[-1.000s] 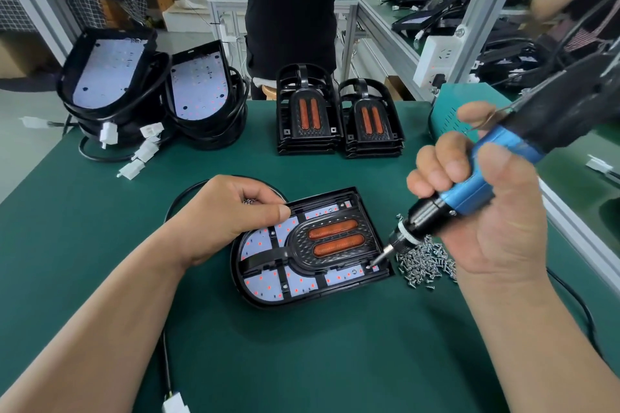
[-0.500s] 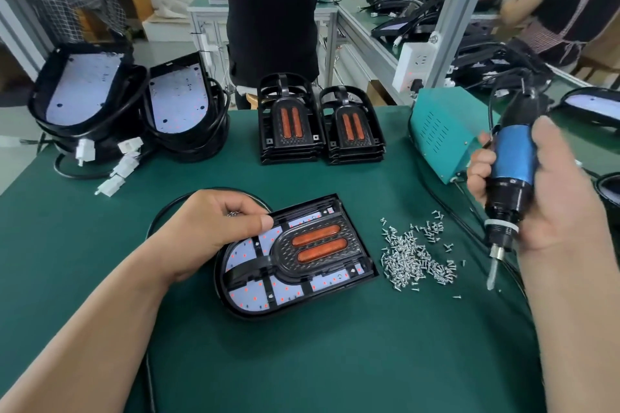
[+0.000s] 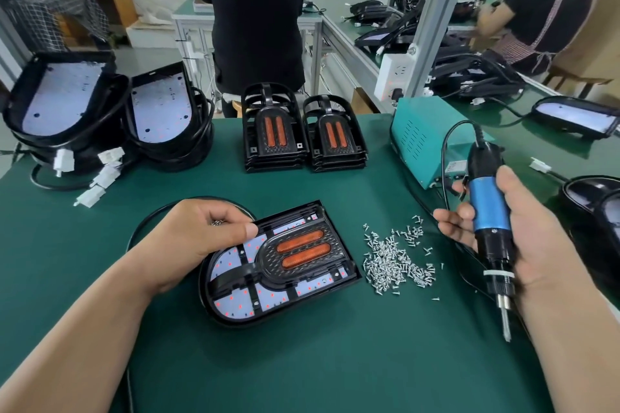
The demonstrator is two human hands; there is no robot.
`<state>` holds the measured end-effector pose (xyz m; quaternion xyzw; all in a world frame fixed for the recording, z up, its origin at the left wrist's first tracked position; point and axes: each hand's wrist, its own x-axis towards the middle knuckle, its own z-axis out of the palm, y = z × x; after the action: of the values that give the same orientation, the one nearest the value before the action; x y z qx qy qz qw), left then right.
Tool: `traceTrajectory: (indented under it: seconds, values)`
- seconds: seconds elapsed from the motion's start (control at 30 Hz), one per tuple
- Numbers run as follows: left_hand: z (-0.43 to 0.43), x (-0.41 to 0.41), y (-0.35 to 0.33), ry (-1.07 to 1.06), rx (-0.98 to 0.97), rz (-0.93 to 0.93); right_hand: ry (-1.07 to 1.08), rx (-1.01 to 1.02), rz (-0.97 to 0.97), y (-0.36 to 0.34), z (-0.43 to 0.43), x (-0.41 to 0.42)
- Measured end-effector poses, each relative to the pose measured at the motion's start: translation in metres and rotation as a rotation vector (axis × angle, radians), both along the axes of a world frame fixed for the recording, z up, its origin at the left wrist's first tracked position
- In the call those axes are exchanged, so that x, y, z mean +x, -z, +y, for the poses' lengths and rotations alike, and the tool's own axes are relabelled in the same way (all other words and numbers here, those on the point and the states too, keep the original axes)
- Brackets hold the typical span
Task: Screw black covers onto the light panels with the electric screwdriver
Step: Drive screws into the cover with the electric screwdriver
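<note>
Front mat (image 3: 335,362) free; screw pile (image 3: 392,261) btw panel (image 3: 235,304) & screwdriver (image 3: 488,208)

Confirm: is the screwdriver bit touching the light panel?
Apart. Head view: right hand holds the electric screwdriver, bit over the mat, screw pile between it and the light panel.

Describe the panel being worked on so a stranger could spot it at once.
On the green table, look near the front, left of the screw pile. The panel lies flat, the left hand resting on it. Unlike the bare panels stacked back left, it wears a black cover with two orange strips.
</note>
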<state>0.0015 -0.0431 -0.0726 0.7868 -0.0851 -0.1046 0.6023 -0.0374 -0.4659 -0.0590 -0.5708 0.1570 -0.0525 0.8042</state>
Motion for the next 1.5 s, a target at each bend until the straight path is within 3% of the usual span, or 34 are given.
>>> traceTrajectory:
  seconds: [0.5, 0.87, 1.27, 1.5]
  values:
    - [0.001, 0.002, 0.0, 0.026, 0.002, -0.006, 0.106, -0.11, 0.033, 0.004, -0.012, -0.01]
    - [0.001, 0.002, 0.0, 0.026, -0.019, -0.01, 0.079, 0.075, 0.083, 0.013, 0.031, 0.004]
    - [0.001, 0.001, -0.001, 0.035, -0.029, 0.0, 0.065, 0.091, 0.025, 0.013, 0.093, 0.002]
    - [0.003, 0.002, 0.002, 0.048, -0.035, -0.011, 0.07, 0.163, 0.04, 0.004, 0.069, 0.011]
